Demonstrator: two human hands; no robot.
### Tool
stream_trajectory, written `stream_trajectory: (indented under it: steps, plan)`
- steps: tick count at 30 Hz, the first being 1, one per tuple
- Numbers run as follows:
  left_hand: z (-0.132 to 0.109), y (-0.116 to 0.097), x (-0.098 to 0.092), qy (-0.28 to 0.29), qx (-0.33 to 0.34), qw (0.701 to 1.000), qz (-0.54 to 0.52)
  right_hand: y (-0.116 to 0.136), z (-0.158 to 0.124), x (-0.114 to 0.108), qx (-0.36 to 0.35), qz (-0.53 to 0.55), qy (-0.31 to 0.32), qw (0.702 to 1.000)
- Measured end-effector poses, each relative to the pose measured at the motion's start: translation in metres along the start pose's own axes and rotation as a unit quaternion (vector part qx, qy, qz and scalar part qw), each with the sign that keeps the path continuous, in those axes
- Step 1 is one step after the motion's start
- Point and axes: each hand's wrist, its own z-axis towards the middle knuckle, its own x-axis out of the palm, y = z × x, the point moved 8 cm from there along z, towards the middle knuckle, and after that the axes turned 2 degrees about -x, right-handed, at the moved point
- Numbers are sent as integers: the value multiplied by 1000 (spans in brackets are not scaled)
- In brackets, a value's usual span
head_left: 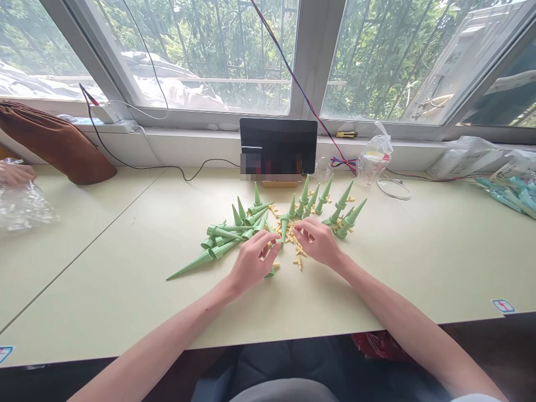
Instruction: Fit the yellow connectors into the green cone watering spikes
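Note:
My left hand [253, 262] has its fingers curled round a green plastic spike, mostly hidden by the hand; its ribbed green base [270, 273] shows below, beside a small yellow T-shaped piece [276, 265]. My right hand [318, 240] reaches over small yellow T-shaped valves [298, 261], thumb and fingertips bent together; what they pinch, if anything, is too small to make out. Between the hands a green spike [284, 226] points tip down. Loose green spikes [226, 231] lie heaped left of my left hand. Several spikes [352, 219] stand upright beyond my right hand, some with yellow pieces on them.
At the back a dark tablet [278, 145] leans on a stand. Right of it are a plastic-wrapped cup [374, 159], a coiled white cable [394, 188] and bags of bluish pieces [517, 190]. A brown pouch [54, 145] and another person's hand [17, 173] are at left.

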Motion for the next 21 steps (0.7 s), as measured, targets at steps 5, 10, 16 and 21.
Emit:
stream_trajectory:
  steps: [5, 10, 16, 21]
  plan:
    - [0, -1, -1, 3, -6, 1000, -7, 30, -5, 4, -101, 57, -14, 993]
    - [0, -4, 0, 25, 0, 1000, -20, 43, -8, 7, -137, 87, -24, 986]
    - [0, -4, 0, 26, -1, 999, -30, 44, -10, 7, -140, 93, -26, 986]
    - [-1, -2, 2, 32, -12, 999, -37, 41, -12, 10, -130, 98, -19, 987]
